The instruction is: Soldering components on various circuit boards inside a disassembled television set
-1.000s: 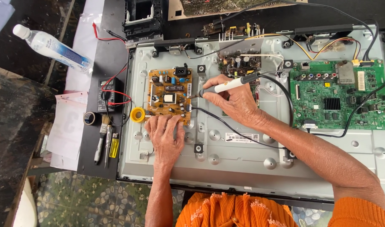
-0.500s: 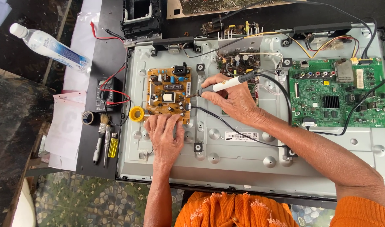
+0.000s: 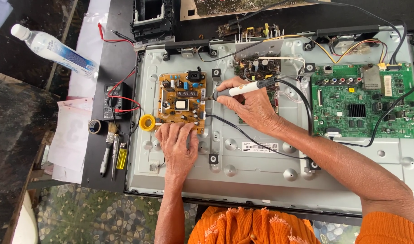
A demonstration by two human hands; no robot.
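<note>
My right hand [image 3: 248,105] grips a white pen-shaped soldering iron [image 3: 243,88] with a black cord, its tip pointing left at the right edge of an orange power board [image 3: 181,103]. That board lies on the grey metal back of an opened television [image 3: 261,167]. My left hand [image 3: 177,145] rests flat, fingers spread, on the lower edge of the orange board. A yellow solder spool [image 3: 147,122] sits just left of that hand.
A green main board [image 3: 360,106] is mounted at the right of the panel. A small dark board [image 3: 256,68] lies above my right hand. Left of the panel are a black meter [image 3: 113,99] with red leads, black tape roll [image 3: 96,127], brush, screwdriver, yellow lighter [image 3: 121,156] and a water bottle [image 3: 53,49].
Both hands hold nearly the same place. The soldering iron tip has stayed at the right edge of the orange board.
</note>
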